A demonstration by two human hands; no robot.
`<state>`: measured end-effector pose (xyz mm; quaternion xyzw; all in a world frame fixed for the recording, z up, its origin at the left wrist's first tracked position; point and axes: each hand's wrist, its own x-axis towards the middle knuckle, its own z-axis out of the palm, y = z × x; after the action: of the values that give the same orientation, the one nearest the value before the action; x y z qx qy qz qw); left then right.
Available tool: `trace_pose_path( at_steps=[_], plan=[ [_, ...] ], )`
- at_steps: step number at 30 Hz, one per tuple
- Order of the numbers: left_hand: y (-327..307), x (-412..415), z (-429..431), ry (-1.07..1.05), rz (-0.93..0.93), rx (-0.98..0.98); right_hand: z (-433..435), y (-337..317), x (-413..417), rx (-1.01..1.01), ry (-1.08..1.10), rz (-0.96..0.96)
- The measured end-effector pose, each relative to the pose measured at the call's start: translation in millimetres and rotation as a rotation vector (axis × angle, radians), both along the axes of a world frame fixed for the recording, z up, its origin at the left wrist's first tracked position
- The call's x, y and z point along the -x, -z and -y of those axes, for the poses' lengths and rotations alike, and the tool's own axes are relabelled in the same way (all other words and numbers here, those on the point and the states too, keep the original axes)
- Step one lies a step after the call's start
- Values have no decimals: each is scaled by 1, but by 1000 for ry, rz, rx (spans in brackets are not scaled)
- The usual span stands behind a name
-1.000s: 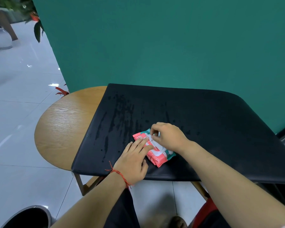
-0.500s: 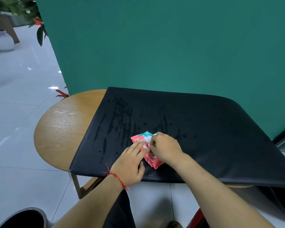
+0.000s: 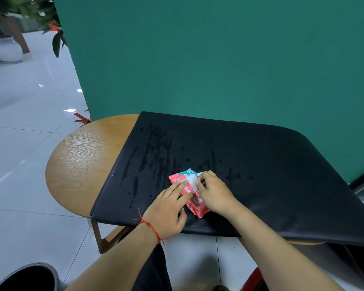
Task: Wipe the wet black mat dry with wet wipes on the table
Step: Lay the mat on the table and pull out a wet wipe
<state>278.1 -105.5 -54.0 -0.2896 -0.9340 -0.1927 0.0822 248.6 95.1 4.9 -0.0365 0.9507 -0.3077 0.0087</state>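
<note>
A black mat [image 3: 271, 169] covers most of a round wooden table [image 3: 82, 160]; dark wet streaks run down its left half. A red and teal pack of wet wipes [image 3: 180, 177] lies on the mat near the front edge. My left hand [image 3: 168, 208] presses straight fingers flat on the pack's left side. My right hand [image 3: 214, 192] is on the pack's right side, its fingertips pinching at the white flap on top. Most of the pack is hidden under both hands.
A teal wall [image 3: 219, 59] stands right behind the table. White tiled floor [image 3: 19, 143] spreads to the left, with a potted plant [image 3: 6, 49] far back. A grey bin rim [image 3: 29, 276] shows at the bottom left.
My right hand has shifted along the pack's top to the white flap. My left hand keeps pressing the pack. The camera has tilted slightly.
</note>
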Motion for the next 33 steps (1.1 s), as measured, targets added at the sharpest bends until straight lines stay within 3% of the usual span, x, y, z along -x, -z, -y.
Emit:
trace_pose_path(
  at_steps=[10, 16, 26, 33],
  plan=[
    [0, 1, -1, -5, -3, -14, 2, -12, -6, 333, 27, 49],
    [3, 1, -2, -4, -20, 13, -6, -47, 6, 831, 182, -25],
    [-1, 2, 2, 5, 68, -131, -50, -32, -9, 1551, 322, 301],
    [-10, 5, 1, -33, 165, -153, -68, -14, -37, 1803, 398, 373]
  ],
)
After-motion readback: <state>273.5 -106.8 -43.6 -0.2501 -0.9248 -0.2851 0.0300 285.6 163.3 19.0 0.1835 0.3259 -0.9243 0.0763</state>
